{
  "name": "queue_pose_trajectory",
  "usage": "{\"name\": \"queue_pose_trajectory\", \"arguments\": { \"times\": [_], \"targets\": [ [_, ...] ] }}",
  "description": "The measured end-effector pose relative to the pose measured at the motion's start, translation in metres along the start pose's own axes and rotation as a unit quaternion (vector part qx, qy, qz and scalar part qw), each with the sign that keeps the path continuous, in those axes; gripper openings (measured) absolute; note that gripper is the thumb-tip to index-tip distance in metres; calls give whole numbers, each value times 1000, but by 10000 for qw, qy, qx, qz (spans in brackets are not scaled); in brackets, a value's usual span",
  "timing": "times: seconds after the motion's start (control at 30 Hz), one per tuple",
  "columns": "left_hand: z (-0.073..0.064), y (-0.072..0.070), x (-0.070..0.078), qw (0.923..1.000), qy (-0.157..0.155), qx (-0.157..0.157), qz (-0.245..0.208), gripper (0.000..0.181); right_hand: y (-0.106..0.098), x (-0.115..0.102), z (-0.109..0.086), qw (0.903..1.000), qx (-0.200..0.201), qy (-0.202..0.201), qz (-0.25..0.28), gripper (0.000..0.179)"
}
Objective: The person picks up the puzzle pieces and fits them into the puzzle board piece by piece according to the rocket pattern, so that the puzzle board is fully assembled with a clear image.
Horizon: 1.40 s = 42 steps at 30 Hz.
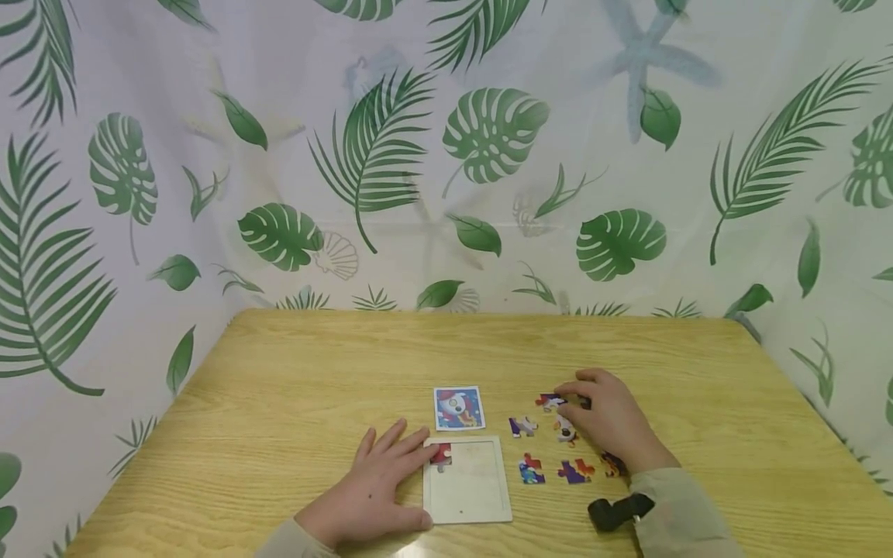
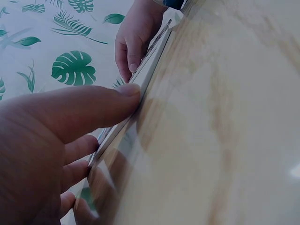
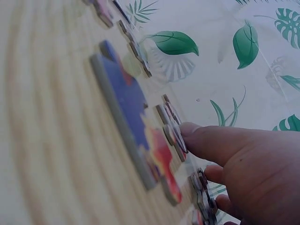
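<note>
My left hand (image 1: 373, 488) lies with spread fingers along the left edge of a pale square puzzle board (image 1: 469, 496). Its index finger reaches the upper left corner, beside a red jigsaw piece (image 1: 443, 456) set in the frame; the thumb is at the lower left corner. Over the loose pieces on the right is my right hand (image 1: 614, 426), fingers bent loosely. Its thumb touches or nearly touches a white-patterned jigsaw piece (image 3: 172, 133), and its fingertips are near another piece (image 1: 549, 401) at the back. No piece appears lifted.
A small picture card (image 1: 459, 408) with a white character on blue lies behind the board. Several loose pieces surround the right hand, including a purple-and-orange piece (image 1: 575, 471) and a blue-red piece (image 1: 532, 469). A leaf-print curtain (image 1: 446, 155) encloses the wooden table (image 1: 307, 372).
</note>
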<state>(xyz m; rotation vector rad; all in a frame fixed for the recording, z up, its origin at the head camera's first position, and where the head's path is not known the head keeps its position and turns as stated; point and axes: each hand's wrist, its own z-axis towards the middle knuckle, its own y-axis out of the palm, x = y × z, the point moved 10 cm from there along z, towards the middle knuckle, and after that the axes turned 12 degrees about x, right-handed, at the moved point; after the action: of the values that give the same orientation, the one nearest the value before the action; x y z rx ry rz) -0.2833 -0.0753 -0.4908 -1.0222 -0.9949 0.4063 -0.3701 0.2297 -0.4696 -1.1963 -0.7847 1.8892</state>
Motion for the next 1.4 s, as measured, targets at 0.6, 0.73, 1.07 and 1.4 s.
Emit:
{"name": "queue_pose_trajectory", "arguments": {
  "times": [0.6,0.73,1.07,1.4],
  "targets": [
    [0,-1,0,10000,-18,-17,29,89,-1,7,-3,9987,-26,200,471,33],
    [1,0,0,10000,-26,-49,-40,89,-1,5,-4,9986,18,210,489,32],
    [1,-1,2,10000,32,-1,14,88,0,-27,-4,9975,259,123,639,32],
    [1,0,0,10000,-26,-67,-21,88,27,-80,-14,9945,-123,-326,985,19]
  ]
}}
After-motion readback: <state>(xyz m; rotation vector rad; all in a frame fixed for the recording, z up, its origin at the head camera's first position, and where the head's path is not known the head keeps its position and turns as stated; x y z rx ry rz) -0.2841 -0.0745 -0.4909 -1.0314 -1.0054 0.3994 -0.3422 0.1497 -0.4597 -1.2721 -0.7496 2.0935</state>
